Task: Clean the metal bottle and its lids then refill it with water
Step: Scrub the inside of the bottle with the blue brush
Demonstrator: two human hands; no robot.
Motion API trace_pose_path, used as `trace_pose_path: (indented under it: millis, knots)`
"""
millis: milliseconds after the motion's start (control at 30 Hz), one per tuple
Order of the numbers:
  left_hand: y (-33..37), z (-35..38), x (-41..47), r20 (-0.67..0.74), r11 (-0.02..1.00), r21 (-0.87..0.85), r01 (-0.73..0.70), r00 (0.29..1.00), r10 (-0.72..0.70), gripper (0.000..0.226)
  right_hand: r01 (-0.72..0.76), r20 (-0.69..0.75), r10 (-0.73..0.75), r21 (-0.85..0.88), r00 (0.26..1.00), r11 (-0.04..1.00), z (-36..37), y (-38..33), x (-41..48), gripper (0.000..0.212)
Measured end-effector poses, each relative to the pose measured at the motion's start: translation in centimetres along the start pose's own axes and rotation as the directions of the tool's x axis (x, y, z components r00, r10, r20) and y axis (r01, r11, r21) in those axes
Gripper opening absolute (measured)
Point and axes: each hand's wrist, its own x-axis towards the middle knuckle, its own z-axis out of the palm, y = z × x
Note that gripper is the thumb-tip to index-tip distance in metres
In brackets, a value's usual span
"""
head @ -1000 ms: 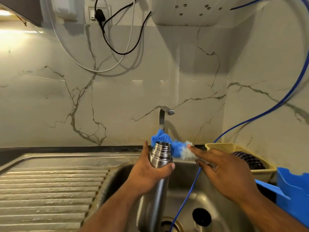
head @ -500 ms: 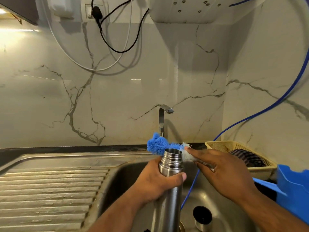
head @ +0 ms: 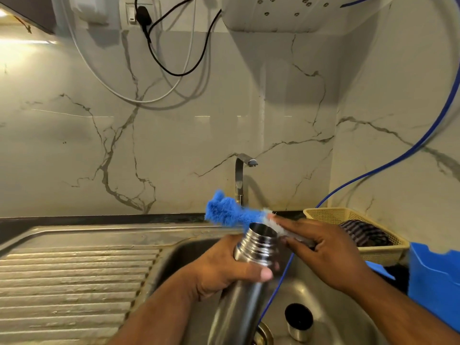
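Evidently scrubbing looks barely begun: the left hand grips the open metal bottle by its neck, tilted over the sink; the right hand holds the blue brush outside its mouth. A lid waits by the sink's near edge; refilling remains.

Landmark: steel tap, at the foot of the back wall.
Back wall: pale marble-look panels with grey-brown veins, behind the tap.
Side wall: same panelling, right of the tap.
Surface: ribbed steel drainboard, left of the tap.
Overhead: white appliance casing above the tap. Up and left of it is a socket, with a black cable and a white cable looping down.
Light: warm glow far up-left of the tap, under a dark cabinet.
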Motion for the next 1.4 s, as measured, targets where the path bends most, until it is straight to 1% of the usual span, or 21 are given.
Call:
trace_pose_path:
  millis: [67,133,167,233,333,433,533,600,667,733,767,833,900,933,967,1033,1067,1100,1200,1300,1400]
  knots:
    - [0.1,-1.4,-0.4,-0.234,0.999,0.011,-0.037,0.971,0.039,0.051,-0.051,-0.03,0.05,-0.031,0.998,0.998,-1.1,1.1,-0.1,0.039]
    - [0.4,-2.8,-0.7,-0.472,0.997,-0.03,-0.065,0.88,0.043,0.063,-0.081,-0.099,0.087,0.056,0.991,0.995,-2.2,2.0,-0.2,0.041]
    - [0.6,-3.2,-0.8,-0.56,0.997,-0.04,-0.067,0.828,0.033,0.067,-0.095,-0.14,0.111,0.117,0.984,0.989,-2.5,2.3,-0.2,0.042]
    - [1.1,-3.0,-0.7,-0.663,0.999,-0.006,-0.052,0.748,0.035,0.062,-0.105,-0.171,0.135,0.177,0.976,0.979,-2.5,1.8,-0.3,0.041]
    - [1.2,-1.9,-0.1,-0.731,0.993,0.112,0.038,0.68,0.057,0.057,-0.03,-0.13,0.04,0.083,0.991,0.996,-1.4,-0.3,-0.2,0.046]
    - [0.5,-1.1,0.2,-0.765,0.987,0.147,0.066,0.64,0.071,0.056,0.019,-0.082,-0.023,-0.052,0.996,0.998,-0.7,-0.9,-0.2,0.049]
    - [-0.4,0.5,0.5,-0.735,0.976,0.202,0.087,0.671,0.093,0.045,0.076,-0.043,-0.083,-0.143,0.996,0.987,0.1,-2.1,-0.3,0.05]
    - [-0.6,1.4,0.8,-0.737,0.956,0.271,0.116,0.664,0.128,0.043,0.07,-0.043,-0.079,-0.178,0.996,0.981,0.5,-2.5,-0.2,0.052]
    - [-0.4,1.1,1.1,-0.789,0.952,0.274,0.139,0.599,0.14,0.04,0.041,-0.049,-0.051,-0.185,0.998,0.982,0.5,-2.0,0.0,0.055]
    - [-0.6,0.1,1.2,-0.821,0.944,0.3,0.14,0.542,0.18,0.047,0.02,-0.046,-0.029,-0.17,0.999,0.985,0.1,-1.3,-0.3,0.06]
    - [-1.0,-0.3,1.2,-0.816,0.933,0.33,0.145,0.54,0.205,0.053,0.019,-0.048,-0.027,-0.17,0.998,0.985,0.0,-1.3,-0.4,0.061]
    - [-1.9,-0.5,1.5,-0.77,0.896,0.397,0.199,0.603,0.208,0.058,0.013,-0.036,-0.021,-0.197,0.999,0.98,0.2,-2.0,-0.4,0.059]
    - [-2.2,0.3,1.8,-0.714,0.854,0.449,0.262,0.68,0.167,0.051,0.015,-0.04,-0.026,-0.246,0.999,0.969,0.9,-2.7,0.0,0.06]
    - [-2.2,0.7,2.0,-0.703,0.847,0.467,0.254,0.688,0.181,0.048,0.005,-0.044,-0.017,-0.252,0.999,0.968,1.1,-2.8,0.0,0.061]
    - [-2.1,0.8,2.1,-0.715,0.857,0.461,0.23,0.669,0.206,0.048,-0.013,-0.049,0.002,-0.241,0.999,0.97,1.1,-2.6,0.1,0.06]
    - [-1.5,0.6,2.0,-0.784,0.888,0.411,0.208,0.577,0.228,0.06,-0.069,-0.08,0.057,-0.16,0.995,0.985,0.7,-1.9,-0.1,0.057]
    - [-1.1,0.4,1.8,-0.805,0.882,0.41,0.231,0.547,0.231,0.066,-0.088,-0.095,0.076,-0.133,0.993,0.987,0.5,-1.7,-0.3,0.056]
    - [-0.9,0.2,1.6,-0.811,0.868,0.422,0.263,0.537,0.232,0.071,-0.092,-0.098,0.08,-0.126,0.992,0.988,0.3,-1.8,-0.3,0.054]
    - [-1.1,0.2,1.4,-0.787,0.847,0.451,0.283,0.574,0.227,0.082,-0.068,-0.101,0.055,-0.135,0.993,0.989,0.9,-3.0,-0.1,0.053]
    - [-1.4,0.7,1.5,-0.757,0.891,0.413,0.188,0.615,0.221,0.079,-0.052,-0.225,0.028,-0.101,0.974,0.994,1.1,-4.1,0.2,0.055]
    - [-1.4,1.1,1.5,-0.705,0.902,0.407,0.145,0.678,0.209,0.077,-0.023,-0.332,0.007,-0.042,0.943,0.999,0.1,-5.1,1.0,0.059]
